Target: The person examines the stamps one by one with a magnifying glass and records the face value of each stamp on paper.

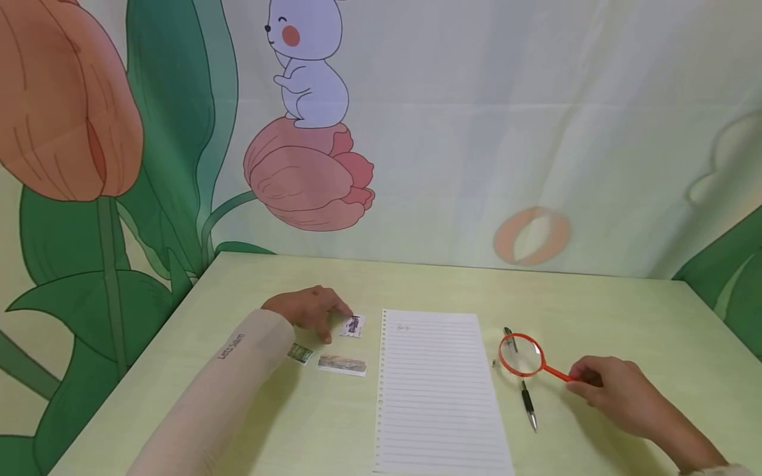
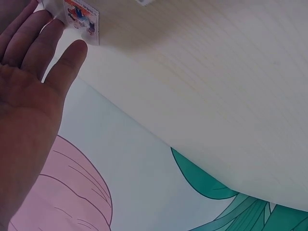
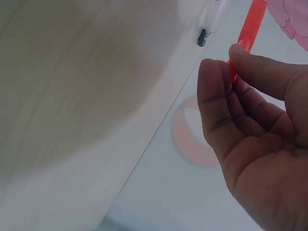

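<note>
My right hand (image 1: pixel 622 393) pinches the handle of a red-orange magnifying glass (image 1: pixel 551 370) between thumb and fingers. Its lens hangs over part of a black pen (image 1: pixel 528 404), to the right of the paper. In the right wrist view only the red handle (image 3: pixel 252 24) shows. On the left, my left hand (image 1: pixel 308 311) reaches over the table with fingers extended, the index fingertip at the upper edge of a small stamp (image 1: pixel 352 326) with a dark figure. A green stamp (image 1: pixel 300 354) and a long, wide stamp (image 1: pixel 342 364) lie nearer, below that hand. A stamp with a colorful picture (image 2: pixel 83 19) appears beside the left fingers.
A lined loose-leaf sheet (image 1: pixel 440 396) with punched holes lies between the hands, small marks near its top. The pale wood-look table (image 1: pixel 601 311) ends at a printed cloth backdrop (image 1: pixel 452 165) with flowers and a rabbit.
</note>
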`<state>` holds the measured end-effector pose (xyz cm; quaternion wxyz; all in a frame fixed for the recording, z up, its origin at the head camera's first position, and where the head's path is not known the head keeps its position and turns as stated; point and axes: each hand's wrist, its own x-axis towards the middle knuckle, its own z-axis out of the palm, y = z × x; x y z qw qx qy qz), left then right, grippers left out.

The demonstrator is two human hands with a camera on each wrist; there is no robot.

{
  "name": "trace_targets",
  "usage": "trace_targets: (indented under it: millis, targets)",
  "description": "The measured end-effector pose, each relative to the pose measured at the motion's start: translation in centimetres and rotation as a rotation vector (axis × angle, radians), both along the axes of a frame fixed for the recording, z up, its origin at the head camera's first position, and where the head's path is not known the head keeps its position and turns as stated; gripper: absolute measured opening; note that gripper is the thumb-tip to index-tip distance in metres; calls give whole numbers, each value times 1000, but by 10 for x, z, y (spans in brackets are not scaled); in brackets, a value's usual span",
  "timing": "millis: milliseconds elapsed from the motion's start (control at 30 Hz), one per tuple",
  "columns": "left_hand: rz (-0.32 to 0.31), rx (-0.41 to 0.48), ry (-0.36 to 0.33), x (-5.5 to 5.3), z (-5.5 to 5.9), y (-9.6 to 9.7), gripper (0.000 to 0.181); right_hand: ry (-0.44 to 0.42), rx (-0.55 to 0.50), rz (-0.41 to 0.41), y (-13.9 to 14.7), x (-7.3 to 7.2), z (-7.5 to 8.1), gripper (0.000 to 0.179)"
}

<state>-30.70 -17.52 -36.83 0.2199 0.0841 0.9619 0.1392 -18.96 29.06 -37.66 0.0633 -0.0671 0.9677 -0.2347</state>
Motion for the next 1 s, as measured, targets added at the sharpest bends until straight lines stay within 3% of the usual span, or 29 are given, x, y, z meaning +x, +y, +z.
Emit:
trace_targets:
  millis: [267,633,1000]
  targets:
    - [33,21,-14,-1,0,1,61,-27,47,-40,18,-2,-3,7]
    - [61,24,-29,-2,0,1,60,-145,68,-122,27,-6,-12,15]
    - [-21,34,-9,-1,-1,0,62,-187,72,-151,30,-9,-17,14]
